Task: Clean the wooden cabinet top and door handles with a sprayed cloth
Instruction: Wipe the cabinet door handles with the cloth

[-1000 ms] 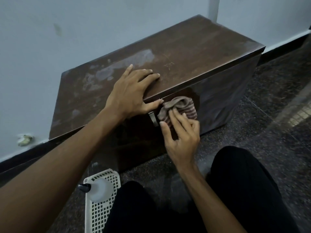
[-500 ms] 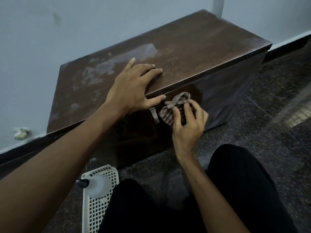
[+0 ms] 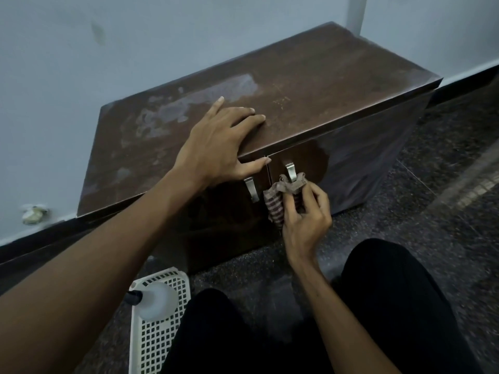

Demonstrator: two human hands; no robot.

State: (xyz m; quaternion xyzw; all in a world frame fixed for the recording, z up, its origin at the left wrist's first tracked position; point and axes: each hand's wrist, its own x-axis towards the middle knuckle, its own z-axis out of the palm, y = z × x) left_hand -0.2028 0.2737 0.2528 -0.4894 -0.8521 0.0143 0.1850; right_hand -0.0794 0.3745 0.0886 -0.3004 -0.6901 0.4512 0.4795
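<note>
A low dark wooden cabinet (image 3: 310, 85) stands against the pale wall, its top marked with dull grey smears at the left. My left hand (image 3: 216, 147) lies flat on the front edge of the top, fingers spread, thumb hanging over the doors. Two metal handles sit on the door fronts: the left handle (image 3: 251, 188) is bare, the right handle (image 3: 291, 170) shows only its upper part. My right hand (image 3: 306, 217) holds a striped brown cloth (image 3: 275, 203) bunched around the lower part of the right handle.
A white perforated basket (image 3: 162, 338) lies on the dark speckled floor at the lower left, with a pale spray bottle (image 3: 155, 299) on it. My knees in black trousers (image 3: 391, 292) fill the bottom of the view. A black skirting runs along the wall.
My right hand has slid the cloth down the right handle, so the handle's top now shows. My left hand stays on the cabinet top.
</note>
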